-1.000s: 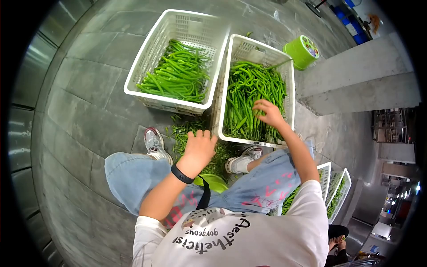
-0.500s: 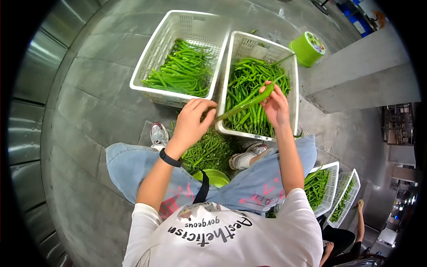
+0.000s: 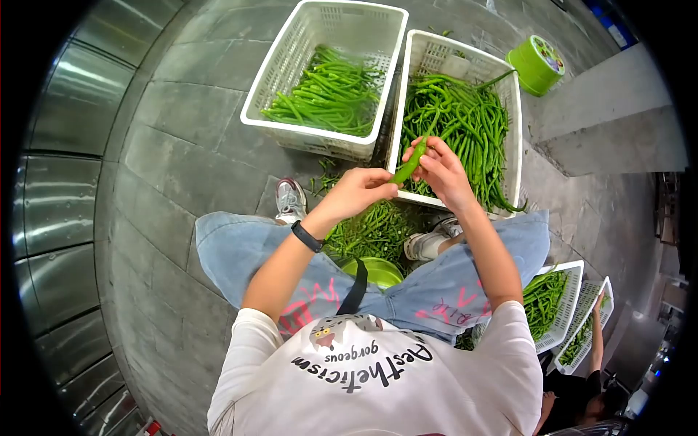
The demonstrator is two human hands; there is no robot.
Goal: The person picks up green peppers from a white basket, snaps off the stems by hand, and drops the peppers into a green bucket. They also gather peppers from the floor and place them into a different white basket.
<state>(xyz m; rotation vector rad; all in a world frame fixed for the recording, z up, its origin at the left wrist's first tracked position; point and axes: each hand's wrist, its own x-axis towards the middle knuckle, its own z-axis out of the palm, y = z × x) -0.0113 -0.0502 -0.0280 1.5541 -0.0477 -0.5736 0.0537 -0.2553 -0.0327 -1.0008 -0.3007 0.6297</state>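
The held pepper [image 3: 411,164] — bright green, smooth, slender — narrows toward its far end.

Room fairly bright, light soft and whitish. Shiny streaks on metal wall panels [image 3: 62,120]. Grey floor [image 3: 189,145] duller; dark shadow between white crates [image 3: 313,134]. White shirt [image 3: 392,396] very bright. Left hand [image 3: 361,190], right hand [image 3: 445,174] and green pepper [image 3: 411,163] mostly clear. Smudgy haze over far corner of left crate. Straight lines bend near edges, corners black. Right edge dim and fuzzy, with tiny bright spots.
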